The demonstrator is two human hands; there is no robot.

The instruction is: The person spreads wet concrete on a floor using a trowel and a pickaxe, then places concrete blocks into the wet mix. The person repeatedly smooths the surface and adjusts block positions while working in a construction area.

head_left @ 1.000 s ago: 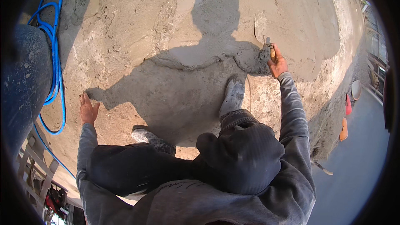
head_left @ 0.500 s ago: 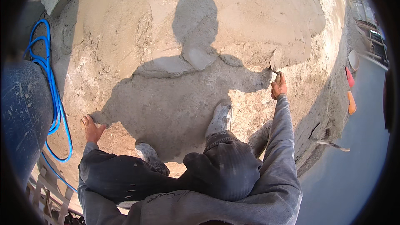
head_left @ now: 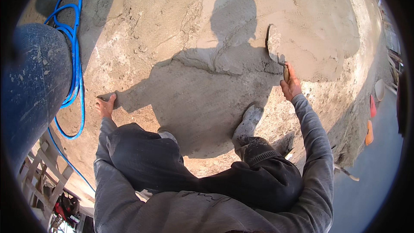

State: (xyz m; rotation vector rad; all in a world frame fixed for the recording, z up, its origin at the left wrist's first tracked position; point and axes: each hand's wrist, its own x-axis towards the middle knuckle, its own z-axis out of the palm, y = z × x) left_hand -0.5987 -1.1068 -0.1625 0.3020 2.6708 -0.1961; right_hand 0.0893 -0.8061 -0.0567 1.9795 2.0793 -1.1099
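My right hand (head_left: 291, 85) is wrapped round the wooden handle of a trowel (head_left: 274, 44). The blade, smeared with mortar, points away from me over the edge of the wet grey mortar (head_left: 310, 34). Off to the left, my left hand (head_left: 105, 107) is at the rough ground (head_left: 116, 77), thumb and fingers apart, with a dark patch that looks like shadow between them. No held object shows there. My shadow falls across the mortar's near edge and the bare rough surface in front of my feet.
A blue drum (head_left: 41, 77) stands at the left beside a looped blue hose (head_left: 77, 67). Wooden slats (head_left: 43, 181) lie at lower left. On the right, beyond the slab's edge, are a red object (head_left: 373, 106), an orange one (head_left: 369, 133) and a tool with a curved handle (head_left: 347, 173).
The trowel's blade now shows broadside, further out over the mortar. My left hand has shifted along the ground and its fingers are more bent. The whole view has swung.
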